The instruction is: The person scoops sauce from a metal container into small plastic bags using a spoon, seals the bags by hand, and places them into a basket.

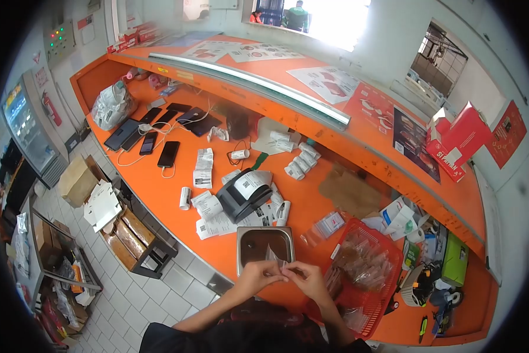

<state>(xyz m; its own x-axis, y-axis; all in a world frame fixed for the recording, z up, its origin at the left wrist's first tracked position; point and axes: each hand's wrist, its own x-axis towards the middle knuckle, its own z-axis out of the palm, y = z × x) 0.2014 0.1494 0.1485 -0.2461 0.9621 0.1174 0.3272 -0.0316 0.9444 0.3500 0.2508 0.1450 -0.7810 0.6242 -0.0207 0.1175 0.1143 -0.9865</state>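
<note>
My left hand [260, 278] and my right hand [307, 279] meet over the near edge of a steel pan [238, 250]. Both have their fingers pinched together on a small clear plastic bag [271, 254], which sticks up between them. The pan's bottom looks dark, and what lies in it is hard to make out. Right of my hands stands a red plastic basket [401, 259], piled with small clear packets [364, 259] of something brownish. More clear bags [324, 228] lie flat between pan and basket.
Behind the pan sits a black receipt printer [241, 197] among printed slips and paper rolls [303, 162]. Several phones [168, 154] with cables lie at the left. An orange shelf [247, 82] overhangs the counter. A pen [423, 329] and a green box [454, 260] are at the right.
</note>
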